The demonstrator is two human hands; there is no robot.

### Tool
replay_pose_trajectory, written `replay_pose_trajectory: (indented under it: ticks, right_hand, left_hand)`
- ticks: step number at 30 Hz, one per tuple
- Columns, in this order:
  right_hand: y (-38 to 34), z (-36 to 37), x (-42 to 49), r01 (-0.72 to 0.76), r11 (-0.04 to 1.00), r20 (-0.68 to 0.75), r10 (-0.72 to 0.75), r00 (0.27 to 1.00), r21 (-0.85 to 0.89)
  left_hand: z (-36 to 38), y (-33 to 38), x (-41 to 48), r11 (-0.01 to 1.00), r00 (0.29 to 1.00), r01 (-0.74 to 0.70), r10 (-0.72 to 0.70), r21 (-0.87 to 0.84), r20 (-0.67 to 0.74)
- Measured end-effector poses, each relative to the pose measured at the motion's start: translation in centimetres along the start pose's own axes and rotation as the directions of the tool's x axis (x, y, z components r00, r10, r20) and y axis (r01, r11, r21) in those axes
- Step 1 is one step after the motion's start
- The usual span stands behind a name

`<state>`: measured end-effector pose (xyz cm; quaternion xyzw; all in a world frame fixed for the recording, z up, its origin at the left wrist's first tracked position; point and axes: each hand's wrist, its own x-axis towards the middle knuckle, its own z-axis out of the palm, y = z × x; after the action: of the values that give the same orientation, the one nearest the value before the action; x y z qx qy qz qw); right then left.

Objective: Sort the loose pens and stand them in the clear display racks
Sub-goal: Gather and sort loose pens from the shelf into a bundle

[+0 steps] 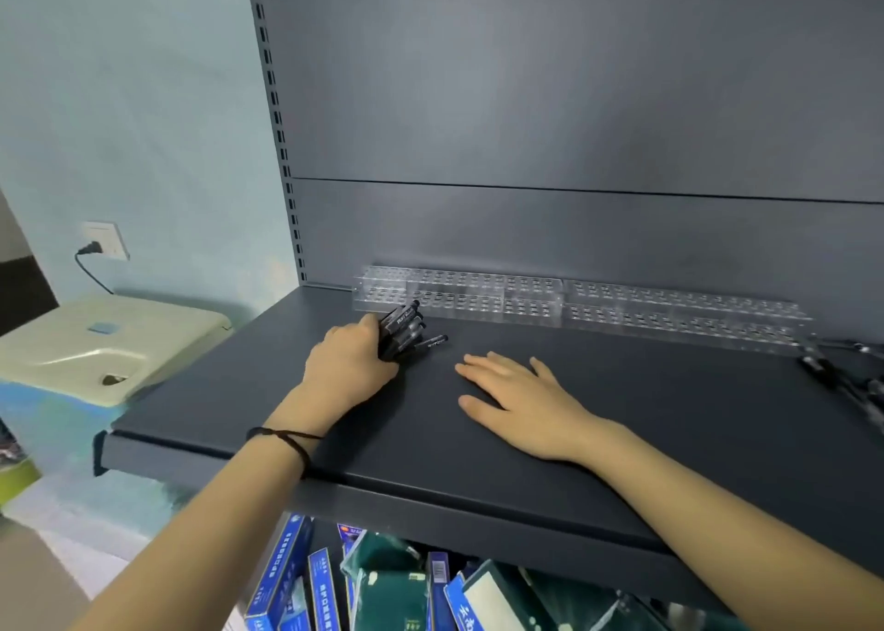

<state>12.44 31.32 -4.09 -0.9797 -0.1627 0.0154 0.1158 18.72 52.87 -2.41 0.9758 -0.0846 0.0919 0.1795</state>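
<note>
Gripping hand: left hand (349,367) is curling its fingers round a bundle of black pens (401,333), tips pointing toward the left end of the clear racks (459,295).
Resting hand: right hand (519,403) is lying flat before the clear racks, fingers straight, holding nothing.

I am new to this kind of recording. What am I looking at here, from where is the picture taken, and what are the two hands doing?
There is no machine here: these are a person's two bare hands, seen from one camera worn on the head, looking forward and down. The left hand grips a bundle of black pens near the back of a dark shelf. The right hand lies flat and open on the shelf, holding nothing. Along the back stand clear display racks; I see no pens in them yet. More loose pens lie at the right edge. Boxes sit below the shelf.
</note>
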Motion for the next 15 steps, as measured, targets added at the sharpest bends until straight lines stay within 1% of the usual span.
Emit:
replay_pose_trajectory:
  ticks: [2, 5, 9, 12, 15]
  right_hand:
    - [0.2, 0.1, -0.2, -0.006, 1.000, 0.007, 0.006, 1.000, 0.004]
    - [0.2, 0.1, -0.3, -0.010, 1.000, 0.007, 0.010, 1.000, 0.002]
    - [0.2, 0.1, -0.3, -0.013, 1.000, 0.005, 0.013, 1.000, 0.006]
    - [0.2, 0.1, -0.3, -0.010, 1.000, 0.001, 0.010, 1.000, 0.009]
    - [0.3, 0.2, -0.2, -0.005, 1.000, -0.004, 0.005, 1.000, 0.009]
  left_hand:
    - [0.3, -0.6, 0.0, 0.990, 0.999, 0.006, 0.000, 0.142, -0.043]
    - [0.4, -1.2, 0.4, 0.970, 0.997, 0.041, -0.024, 0.240, -0.076]
    - [0.7, -2.0, 1.1, 0.910, 0.993, 0.087, -0.047, 0.406, -0.109]
    - [0.7, -2.4, 1.6, 0.906, 0.996, 0.076, -0.047, 0.417, -0.078]
    - [0.7, -2.4, 2.0, 0.898, 0.993, 0.109, -0.081, 0.425, -0.083]
